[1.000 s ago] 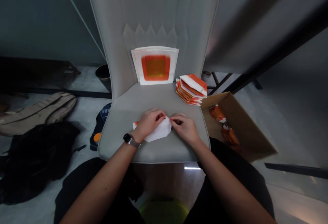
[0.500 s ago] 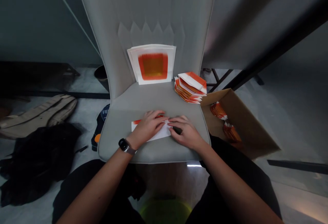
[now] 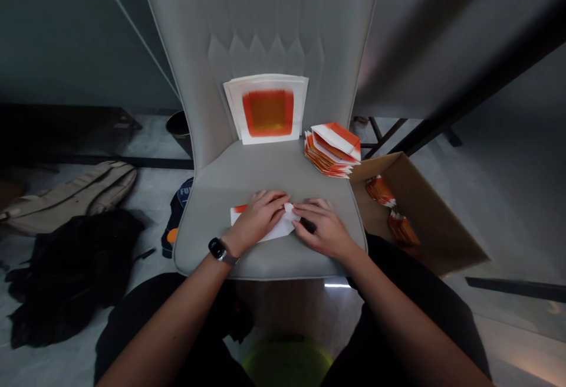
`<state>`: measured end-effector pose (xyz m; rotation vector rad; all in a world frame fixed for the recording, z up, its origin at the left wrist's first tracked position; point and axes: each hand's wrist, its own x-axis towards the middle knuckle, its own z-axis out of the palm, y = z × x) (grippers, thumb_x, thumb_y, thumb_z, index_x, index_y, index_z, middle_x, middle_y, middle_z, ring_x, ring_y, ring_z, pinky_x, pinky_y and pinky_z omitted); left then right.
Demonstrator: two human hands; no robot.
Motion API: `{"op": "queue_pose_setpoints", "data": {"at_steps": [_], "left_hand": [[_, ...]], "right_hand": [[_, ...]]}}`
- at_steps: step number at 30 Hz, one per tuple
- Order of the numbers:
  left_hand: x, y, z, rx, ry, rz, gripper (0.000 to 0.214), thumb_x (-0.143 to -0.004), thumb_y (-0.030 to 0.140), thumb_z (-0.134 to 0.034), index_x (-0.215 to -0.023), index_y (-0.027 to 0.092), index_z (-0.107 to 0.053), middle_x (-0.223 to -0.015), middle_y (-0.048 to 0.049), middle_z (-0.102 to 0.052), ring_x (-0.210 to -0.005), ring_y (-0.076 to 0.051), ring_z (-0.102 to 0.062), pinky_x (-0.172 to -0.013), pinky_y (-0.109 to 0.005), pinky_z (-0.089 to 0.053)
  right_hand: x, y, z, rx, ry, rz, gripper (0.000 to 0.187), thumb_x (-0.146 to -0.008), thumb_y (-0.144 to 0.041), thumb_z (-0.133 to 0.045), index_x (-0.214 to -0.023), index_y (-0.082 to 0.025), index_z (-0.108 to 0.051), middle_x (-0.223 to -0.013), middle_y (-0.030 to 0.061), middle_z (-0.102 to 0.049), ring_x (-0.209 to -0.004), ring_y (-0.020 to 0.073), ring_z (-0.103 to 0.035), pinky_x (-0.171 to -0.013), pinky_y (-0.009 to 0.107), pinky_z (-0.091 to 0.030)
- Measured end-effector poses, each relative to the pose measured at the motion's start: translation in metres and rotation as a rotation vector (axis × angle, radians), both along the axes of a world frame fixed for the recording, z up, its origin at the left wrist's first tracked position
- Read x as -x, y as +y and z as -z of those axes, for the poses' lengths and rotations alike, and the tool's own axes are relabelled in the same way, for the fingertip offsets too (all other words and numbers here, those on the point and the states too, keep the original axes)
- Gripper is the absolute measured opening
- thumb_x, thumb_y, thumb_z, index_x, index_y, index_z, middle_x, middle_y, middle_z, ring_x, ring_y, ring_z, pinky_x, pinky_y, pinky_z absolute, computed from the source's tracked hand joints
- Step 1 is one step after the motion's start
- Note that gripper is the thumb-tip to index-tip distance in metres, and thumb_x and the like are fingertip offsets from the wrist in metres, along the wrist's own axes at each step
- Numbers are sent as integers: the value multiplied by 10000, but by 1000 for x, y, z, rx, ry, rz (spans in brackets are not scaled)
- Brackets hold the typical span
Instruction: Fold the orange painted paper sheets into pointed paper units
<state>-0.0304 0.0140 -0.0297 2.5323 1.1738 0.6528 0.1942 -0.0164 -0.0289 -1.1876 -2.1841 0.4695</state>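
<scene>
A partly folded sheet of paper, white with an orange-red patch at its left end, lies on the chair seat. My left hand bends over its middle, with thumb and fingertips pinching the upper edge. Close beside it, my right hand grips the right part of the same edge. A small white folded flap shows between the fingertips of both hands. Something dark shows under my right palm; I cannot tell what it is. Parts of the paper are hidden by my hands.
Square white sheets with an orange and gold square lean on the backrest of the grey chair. A stack of folded papers sits at the seat's right edge. A cardboard box holds more bundles. A black cloth and beige bag lie left.
The whole view has shifted slightly. My fingertips have parted a little at the paper's upper edge, so the small white flap shows more clearly. Both hands stay on the paper.
</scene>
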Motion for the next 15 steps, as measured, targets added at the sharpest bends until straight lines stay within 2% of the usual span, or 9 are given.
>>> {"op": "queue_pose_setpoints", "data": {"at_steps": [5, 10, 13, 15], "left_hand": [[0, -3, -3, -13, 39, -12, 303, -1042, 241, -504, -1310, 212, -641, -1260, -93, -632, -1153, -250, -571, -999, -453, -485], [0, -7, -3, -56, 89, -43, 295, -1041, 250, -506, -1305, 217, -634, -1287, -98, -620, -1149, -269, -553, -989, -464, -486], [-1, -7, -2, -45, 36, -58, 286, -1032, 232, -519, -1306, 199, -595, -1314, -111, -592, -1176, -271, -544, -1017, -478, -478], [0, -7, -1, -29, -26, -77, 206, -1020, 217, -537, -1210, 185, -609, -1277, -114, -582, -1179, -263, -548, -1032, -472, -478]], "right_hand": [[0, -1, 3, -47, -61, -41, 326, -956, -363, -624, -1245, -257, -732, -1349, 48, -693, -1322, 301, -559, -1072, 512, -457], [0, -1, 3, -43, -84, -56, 325, -974, -369, -603, -1250, -251, -728, -1313, 47, -714, -1349, 291, -563, -1107, 510, -431], [0, -1, 3, -37, -81, -51, 333, -967, -386, -613, -1238, -233, -730, -1323, 57, -707, -1354, 288, -562, -1118, 511, -425], [0, -1, 3, -23, -76, -40, 330, -964, -392, -617, -1228, -232, -733, -1330, 61, -703, -1353, 285, -564, -1118, 513, -426]]}}
